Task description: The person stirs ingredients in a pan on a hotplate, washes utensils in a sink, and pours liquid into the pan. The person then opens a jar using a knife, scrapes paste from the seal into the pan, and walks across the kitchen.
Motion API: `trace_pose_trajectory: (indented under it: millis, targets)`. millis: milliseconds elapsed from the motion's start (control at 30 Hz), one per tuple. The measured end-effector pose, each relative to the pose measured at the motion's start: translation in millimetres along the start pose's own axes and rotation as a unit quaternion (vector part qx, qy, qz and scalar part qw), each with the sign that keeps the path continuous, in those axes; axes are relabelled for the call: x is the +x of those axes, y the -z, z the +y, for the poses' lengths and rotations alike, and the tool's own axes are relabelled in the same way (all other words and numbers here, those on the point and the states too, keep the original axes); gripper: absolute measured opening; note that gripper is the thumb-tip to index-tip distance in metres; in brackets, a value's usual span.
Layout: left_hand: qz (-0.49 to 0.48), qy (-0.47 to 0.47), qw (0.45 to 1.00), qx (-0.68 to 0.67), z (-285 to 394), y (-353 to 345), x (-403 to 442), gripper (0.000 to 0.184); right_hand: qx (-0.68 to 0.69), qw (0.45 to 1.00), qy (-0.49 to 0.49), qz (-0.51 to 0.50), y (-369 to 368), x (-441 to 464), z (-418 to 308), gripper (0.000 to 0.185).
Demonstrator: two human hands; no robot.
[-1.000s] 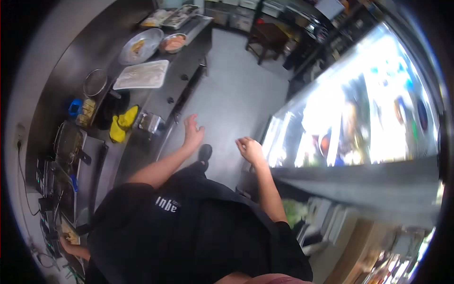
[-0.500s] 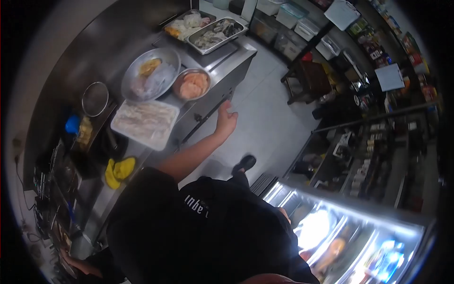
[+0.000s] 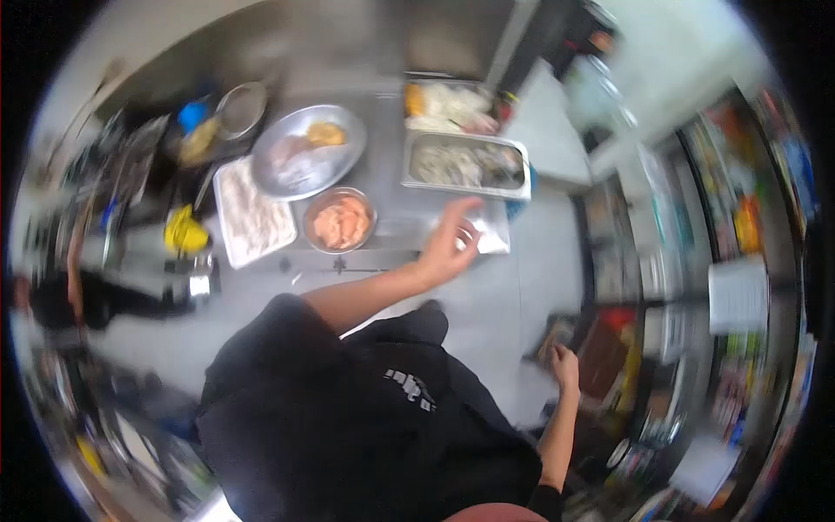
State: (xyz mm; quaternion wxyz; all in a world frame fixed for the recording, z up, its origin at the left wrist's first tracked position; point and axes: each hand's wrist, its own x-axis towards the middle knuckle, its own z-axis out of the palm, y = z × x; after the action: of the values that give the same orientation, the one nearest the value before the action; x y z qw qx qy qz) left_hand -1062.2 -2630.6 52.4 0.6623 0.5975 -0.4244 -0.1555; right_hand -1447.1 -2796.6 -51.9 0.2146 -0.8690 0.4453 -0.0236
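Observation:
My left hand (image 3: pixel 450 244) hangs over the front edge of the steel counter, its fingers loosely bent and apart, with nothing seen in it. Just beyond it lies a rectangular metal tray (image 3: pixel 470 184) of grey, shellfish-like food. To the left of this hand stands a round metal bowl (image 3: pixel 341 220) of orange-pink pieces, perhaps salmon or chicken. My right hand (image 3: pixel 565 365) hangs low over the floor on the right, fingers loosely curled, slightly blurred and holding nothing that I can see. A dark stool (image 3: pixel 600 361) is beyond it.
A large metal bowl (image 3: pixel 309 152) with bagged food, a white tray (image 3: pixel 252 209) of pale strips and a yellow cloth (image 3: pixel 184 230) are on the counter. Another person (image 3: pixel 52 300) stands at left. Loaded shelves (image 3: pixel 739 226) line the right side.
My view and body have turned right. My left hand has come near the shellfish tray. My right hand has swung into full view, and the lit fridge has mostly left the view.

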Motion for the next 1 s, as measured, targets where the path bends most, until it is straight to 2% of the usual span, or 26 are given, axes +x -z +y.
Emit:
trace_pose_trajectory:
  millis: [33,67,100,133,167,200,267,300,367,433,467,533,600,633,667,700,733,800,833,900,933,967,1000]
  targets:
    - [0.016,-0.030,0.999,-0.005,0.1,-9.7,19.8,0.052,0.031,0.996,-0.048,-0.070,11.6,50.0,28.0,0.027]
    - [0.013,0.006,1.000,-0.015,-5.7,-23.2,36.6,0.052,-0.029,0.998,0.043,-0.023,40.2,85.0,15.1,0.025]
    - [0.004,0.037,0.999,-0.025,-12.9,-37.6,55.1,0.052,-0.094,0.992,0.081,-0.025,40.3,125.4,52.8,0.025]
    - [0.053,-0.044,0.998,-0.013,-32.1,-59.5,72.2,0.051,-0.119,0.980,0.051,-0.148,71.0,153.5,44.2,0.028]
    - [0.074,-0.066,0.993,-0.061,-54.2,-92.8,93.4,0.047,-0.191,0.973,0.126,-0.013,56.4,184.2,126.0,0.034]
    - [0.093,-0.089,0.986,-0.108,-75.8,-125.9,115.0,0.044,-0.192,0.975,0.109,-0.033,55.9,226.2,146.2,0.034]
    - [0.041,0.031,0.988,-0.146,-54.6,-170.6,156.9,0.027,-0.185,0.972,0.091,-0.112,59.6,313.6,140.8,0.033]
    - [0.093,-0.048,0.987,-0.123,-68.2,-217.2,178.4,0.028,-0.184,0.968,0.100,-0.140,59.3,353.3,137.6,0.033]
    - [-0.025,-0.037,0.985,-0.168,-45.4,-258.5,215.4,0.032,-0.185,0.959,0.128,-0.175,58.8,423.2,129.7,0.032]
    - [-0.066,-0.138,0.979,-0.132,-26.1,-271.1,250.1,0.037,-0.191,0.950,0.149,-0.199,66.4,483.4,129.2,0.031]
    - [-0.055,-0.135,0.981,-0.124,-27.9,-279.3,270.8,0.037,-0.190,0.946,0.163,-0.206,71.0,510.2,129.9,0.031]
    - [0.004,-0.064,0.995,-0.071,-34.6,-292.0,313.9,0.036,-0.190,0.936,0.200,-0.219,81.5,565.1,140.7,0.030]
    - [0.090,-0.021,0.996,0.007,-35.3,-296.8,345.5,0.036,-0.180,0.926,0.243,-0.225,93.7,618.9,155.8,0.029]
    - [0.120,-0.015,0.992,0.031,-69.0,-306.0,365.8,0.036,-0.177,0.922,0.265,-0.222,102.3,646.8,168.8,0.029]
    - [0.222,-0.113,0.965,0.088,-80.7,-308.5,383.0,0.028,-0.167,0.914,0.297,-0.220,111.4,677.5,180.9,0.028]
    - [0.332,-0.191,0.910,0.160,-81.0,-308.6,399.8,0.021,-0.155,0.907,0.329,-0.214,123.4,705.6,195.5,0.028]
    - [0.382,-0.175,0.889,0.179,-82.3,-308.9,409.2,0.024,-0.140,0.901,0.354,-0.207,134.2,733.6,210.1,0.028]
    - [0.377,-0.126,0.826,0.399,-63.5,-313.7,421.6,0.008,-0.132,0.893,0.393,-0.176,167.8,784.0,229.3,0.027]
    - [0.373,-0.106,0.775,0.498,-55.5,-314.9,429.8,0.017,-0.136,0.891,0.405,-0.153,180.7,816.5,236.0,0.026]
    - [0.375,-0.013,0.749,0.547,-26.0,-335.3,456.7,0.032,-0.136,0.893,0.421,-0.079,228.9,881.3,229.3,0.026]
    - [0.497,-0.086,0.842,0.192,-33.9,-337.9,479.2,0.032,-0.122,0.897,0.423,-0.035,268.2,913.8,215.7,0.025]
    - [0.497,-0.166,0.848,0.079,-24.3,-347.4,502.5,0.033,-0.112,0.915,0.384,-0.056,320.8,939.8,176.5,0.031]
    - [0.499,-0.179,0.841,0.108,-22.4,-351.2,515.2,0.035,-0.065,0.924,0.376,-0.001,367.5,932.6,140.1,0.029]
